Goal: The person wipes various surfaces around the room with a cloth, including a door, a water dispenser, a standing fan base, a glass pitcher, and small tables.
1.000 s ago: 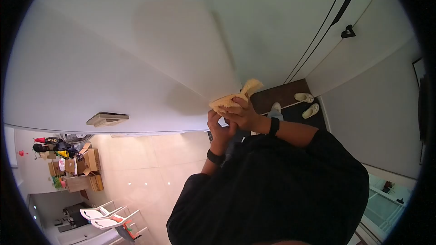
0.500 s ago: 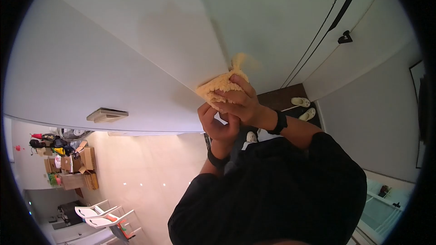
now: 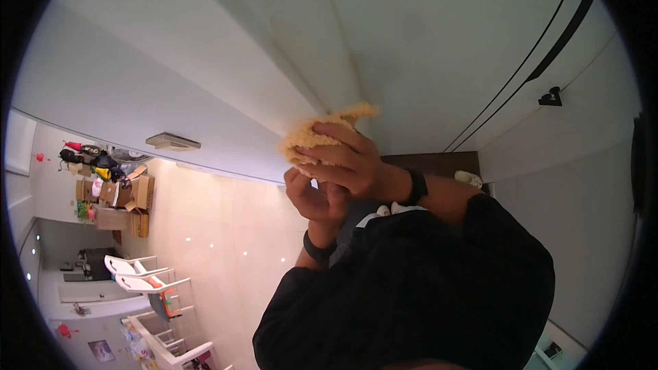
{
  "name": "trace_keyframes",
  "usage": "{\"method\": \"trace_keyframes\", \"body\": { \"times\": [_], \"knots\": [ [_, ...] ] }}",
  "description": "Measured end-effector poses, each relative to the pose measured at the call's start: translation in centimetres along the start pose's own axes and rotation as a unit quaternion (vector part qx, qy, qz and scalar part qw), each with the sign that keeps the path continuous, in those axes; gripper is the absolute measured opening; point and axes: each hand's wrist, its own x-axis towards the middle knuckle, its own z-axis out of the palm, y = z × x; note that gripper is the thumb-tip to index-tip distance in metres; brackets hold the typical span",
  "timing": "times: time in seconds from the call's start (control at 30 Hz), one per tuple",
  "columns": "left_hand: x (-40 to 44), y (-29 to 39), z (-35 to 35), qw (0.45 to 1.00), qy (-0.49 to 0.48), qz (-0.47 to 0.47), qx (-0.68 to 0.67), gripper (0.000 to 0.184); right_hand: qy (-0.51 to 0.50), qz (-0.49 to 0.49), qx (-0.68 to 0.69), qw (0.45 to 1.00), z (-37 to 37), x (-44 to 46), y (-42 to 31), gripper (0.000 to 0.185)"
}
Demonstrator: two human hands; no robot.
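Observation:
A fluffy yellow cleaning cloth (image 3: 312, 142) is bunched up in front of me, close to the pale wall or door panel (image 3: 226, 89). My right hand (image 3: 349, 161) is wrapped over the cloth, its fingers spread across the top and pressing into it. Below it, my left hand (image 3: 314, 197) has curled fingers and a bent thumb at the cloth's lower edge; its fingertips are partly hidden. A loose end of the cloth sticks out to the right above my right hand. Whether the cloth touches the panel I cannot tell.
A switch plate (image 3: 173, 142) is on the panel at left. Cardboard boxes (image 3: 140, 192) and white chairs (image 3: 133, 274) stand on the tiled floor (image 3: 226, 226) beyond. A black door fitting (image 3: 550, 97) and pale shoes (image 3: 468, 179) are at right.
The view has shifted and turned slightly. Both hands sit a little further left in view with the cloth, whose loose end now points right instead of up.

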Motion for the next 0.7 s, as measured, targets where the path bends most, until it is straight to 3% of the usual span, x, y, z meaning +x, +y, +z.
{"method": "trace_keyframes", "body": {
  "times": [0.07,0.17,0.47,0.53,0.6,0.7],
  "knots": [
    [0.7,0.9,0.3,0.999,0.027,-0.014,-0.021,0.045,0.038,-0.008,0.004,0.999,0.5,1.0,0.1,0.025],
    [-0.8,0.3,0.6,0.998,0.023,-0.04,-0.044,0.048,0.019,-0.006,0.032,0.999,0.2,0.1,0.5,0.022],
    [-8.7,-3.9,-0.7,0.963,-0.147,-0.224,-0.036,0.044,-0.155,0.04,0.05,0.986,-0.1,-9.1,1.0,0.024],
    [-7.7,-4.3,-1.0,0.973,-0.146,-0.174,-0.026,0.046,-0.161,0.038,0.071,0.984,0.0,-8.9,1.3,0.027],
    [-5.6,-4.8,-1.2,0.988,-0.143,-0.06,0.015,0.047,-0.16,0.023,0.096,0.982,0.0,-8.1,2.4,0.032],
    [-1.6,-4.1,-1.8,0.99,-0.136,-0.021,-0.016,0.037,-0.101,-0.012,0.037,0.994,1.2,-5.9,2.2,0.03]
  ]
}}
